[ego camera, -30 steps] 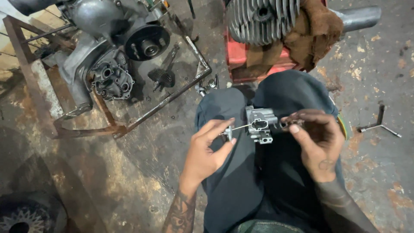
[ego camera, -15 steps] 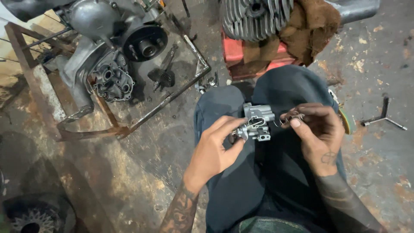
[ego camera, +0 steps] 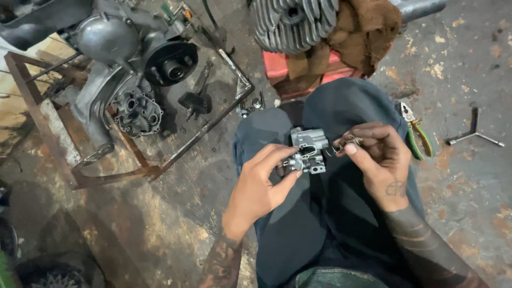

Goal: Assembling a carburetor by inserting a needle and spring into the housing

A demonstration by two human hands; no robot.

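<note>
Left hand (ego camera: pixel 261 186), fingers curled, its grip clamped on a small grey carburettor body (ego camera: pixel 308 151) held over the lap. Right hand (ego camera: pixel 380 160), just beside it, pinches a thin wire spring (ego camera: pixel 349 142) between thumb and forefinger. Right of that grip, green-handled pliers (ego camera: pixel 417 132) lie on the floor. Beyond the left grip, an engine case (ego camera: pixel 114 69) sits in a rusted metal frame (ego camera: pixel 144 169); ahead, a finned cylinder (ego camera: pixel 290 21) rests on a red box (ego camera: pixel 285 69).

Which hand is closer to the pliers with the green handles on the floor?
The right hand. It sits just left of the green-handled pliers, pinching a small wire spring. The left hand is farther off, across the lap, holding the small grey carburetor.
</note>
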